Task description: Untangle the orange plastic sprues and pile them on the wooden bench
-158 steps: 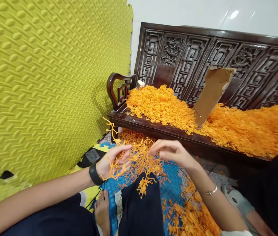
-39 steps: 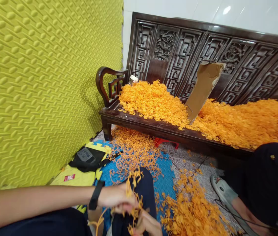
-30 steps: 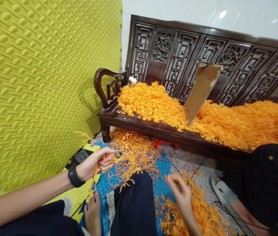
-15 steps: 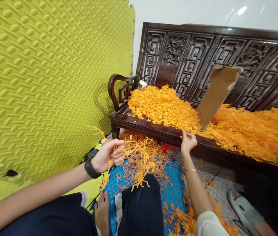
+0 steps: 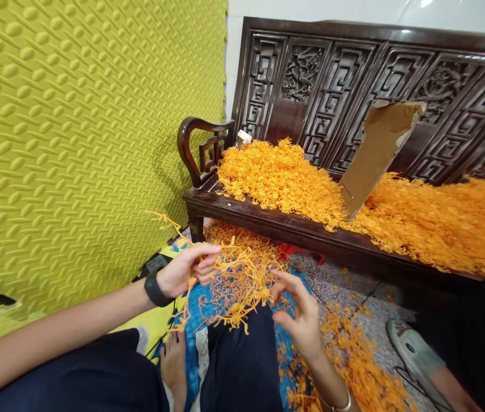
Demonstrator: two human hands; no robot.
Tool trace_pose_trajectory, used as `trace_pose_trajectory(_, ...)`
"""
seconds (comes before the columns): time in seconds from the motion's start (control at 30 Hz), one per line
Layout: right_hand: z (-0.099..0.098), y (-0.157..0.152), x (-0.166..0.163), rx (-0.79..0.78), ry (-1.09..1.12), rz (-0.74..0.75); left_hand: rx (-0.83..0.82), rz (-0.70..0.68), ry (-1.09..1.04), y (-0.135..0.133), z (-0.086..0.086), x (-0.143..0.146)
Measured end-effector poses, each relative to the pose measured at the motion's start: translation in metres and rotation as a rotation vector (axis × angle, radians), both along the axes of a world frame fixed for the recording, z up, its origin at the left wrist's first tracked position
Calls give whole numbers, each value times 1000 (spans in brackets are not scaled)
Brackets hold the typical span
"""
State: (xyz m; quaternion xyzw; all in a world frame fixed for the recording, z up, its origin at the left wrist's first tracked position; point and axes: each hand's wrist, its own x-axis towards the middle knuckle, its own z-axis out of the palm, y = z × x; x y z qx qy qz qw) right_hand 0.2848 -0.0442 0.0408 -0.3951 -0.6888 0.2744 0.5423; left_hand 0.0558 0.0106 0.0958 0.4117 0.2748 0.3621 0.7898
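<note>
Closed around a tangled bunch of orange plastic sprues (image 5: 242, 269) is my left hand (image 5: 188, 268), with a dark band on its wrist. Thin branching strands stick out on both sides of that hand. My right hand (image 5: 296, 306) is at the bunch's right side, thumb and fingers apart, and I see nothing between them. Below and behind the bunch, a heap of bare orange sprues (image 5: 220, 234) lies on the blue mat (image 5: 302, 280). On the dark wooden bench (image 5: 242, 212) small orange pieces (image 5: 280, 177) form a large pile.
A cardboard strip (image 5: 373, 154) stands upright in the pile on the bench. A red plastic object (image 5: 298, 250) shows under the bench. More orange pieces (image 5: 354, 349) litter the floor at right, near another person's shoe (image 5: 414, 355). A yellow foam mat (image 5: 87, 126) stands at left.
My right hand has come from the bench edge down and back to the bunch, its fingers now apart. My left hand keeps hold of the bunch. The view has shifted slightly.
</note>
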Motion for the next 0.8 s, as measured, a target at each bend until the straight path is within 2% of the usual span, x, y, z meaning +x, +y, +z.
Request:
trace_pose_trajectory(0.07,3,-5,-6,-40,-110,-10,30,-21,44,-1,-1,2)
trace_pose_trajectory(0.13,1,-5,-10,-87,-115,-33,63,-44,97,-1,-1,2)
trace_pose_trajectory(0.23,-11,-2,-1,-184,78,-118,109,-50,190,-3,-4,-3)
trace_pose_trajectory(0.33,-28,-2,21,-248,305,-297,109,-46,286,-6,-12,-7)
trace_pose_trajectory(0.5,-44,-12,47,-276,536,-507,134,-206,436,-20,-24,0)
trace_pose_trajectory(0.57,-47,-17,60,-252,587,-569,189,-285,462,-26,-21,4)
trace_pose_trajectory(0.63,-53,-22,85,-158,661,-670,273,-330,487,-29,-14,3)
trace_pose_trajectory(0.73,-64,-28,127,-19,766,-845,358,-278,520,-29,-2,-5)
trace_pose_trajectory(0.8,-69,-29,142,-118,709,-839,383,-223,544,-27,1,-10)
